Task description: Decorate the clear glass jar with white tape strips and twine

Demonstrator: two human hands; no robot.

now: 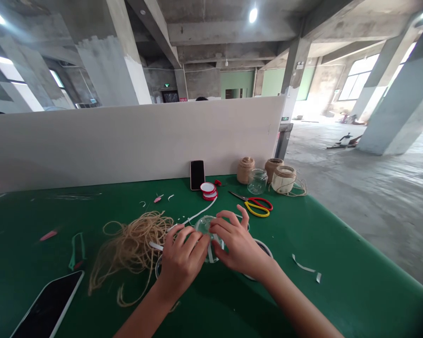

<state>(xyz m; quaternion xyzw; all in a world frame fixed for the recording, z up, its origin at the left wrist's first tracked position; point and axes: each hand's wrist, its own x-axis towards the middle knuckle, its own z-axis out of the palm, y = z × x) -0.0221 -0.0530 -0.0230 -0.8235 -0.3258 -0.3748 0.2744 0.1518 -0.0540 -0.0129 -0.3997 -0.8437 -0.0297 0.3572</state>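
On the table, left hand and right hand clasp one glass jar.

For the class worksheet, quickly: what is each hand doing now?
Left hand: closed, holding a clear round glass jar.
Right hand: closed, holding the same jar.

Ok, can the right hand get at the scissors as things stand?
Probably yes: the right hand sits just below the scissors, and nothing seems to lie between them. But it is gripping the jar, so it would likely need to let go first.

Red-and-yellow scissors on green table; phone against white partition; twine-wrapped jars
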